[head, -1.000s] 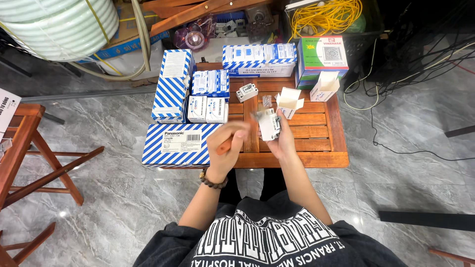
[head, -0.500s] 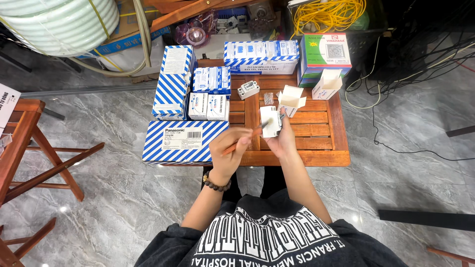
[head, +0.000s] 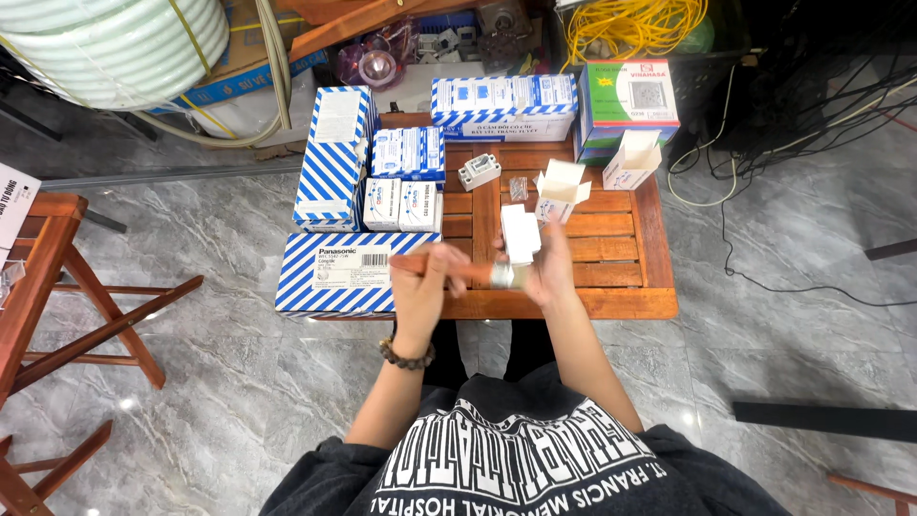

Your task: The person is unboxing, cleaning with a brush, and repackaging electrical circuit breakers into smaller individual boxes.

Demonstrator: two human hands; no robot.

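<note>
Left hand (head: 420, 291) is clenched round an orange-handled tool (head: 449, 269) — prob. a screwdriver, held level w/ its metal end pointing right, blurred. Right hand (head: 546, 270) grips a small white rectangular part (head: 521, 234), upright, just above the near edge of the wooden slatted worktop (head: 611, 277). The tool's tip meets the bottom of that part; can't tell the exact contact point. A bead bracelet (head: 406, 356) sits on the left wrist.

On the worktop: a flat blue-and-white striped box (head: 344, 272) just left of the left hand, smaller striped boxes (head: 406, 177) behind it, two open white cartons (head: 564, 189) near the right hand, and a grey-white switch-like piece (head: 479, 173) farther back. A green-and-white box (head: 628, 107) stands at the far right corner — yellow cable (head: 630, 24) coiled beyond it.
</note>
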